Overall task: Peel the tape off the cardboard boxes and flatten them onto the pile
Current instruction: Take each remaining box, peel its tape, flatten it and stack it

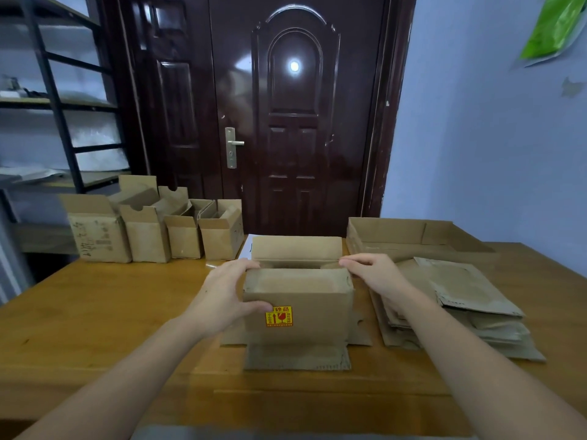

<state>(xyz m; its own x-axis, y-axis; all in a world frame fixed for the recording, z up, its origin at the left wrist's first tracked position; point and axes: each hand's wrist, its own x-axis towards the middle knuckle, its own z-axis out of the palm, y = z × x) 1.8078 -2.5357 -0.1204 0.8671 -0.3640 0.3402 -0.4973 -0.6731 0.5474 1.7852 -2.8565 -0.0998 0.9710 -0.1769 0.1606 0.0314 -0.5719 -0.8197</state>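
Here, in the head view, an open box (298,308) with a yellow sticker (279,316) stands mid-table (95,312), its bottom flaps spread flat on the wood; the left hand (227,292) grasps its left top corner, fingers curled over the rim and thumb on the front face, while the right hand (373,273) pinches the right top corner. A pile (460,300) of flattened cardboard lies just right of it, a tray (409,238) behind that, and four open boxes (155,230) stand in a row at the far left before a dark door (286,106).
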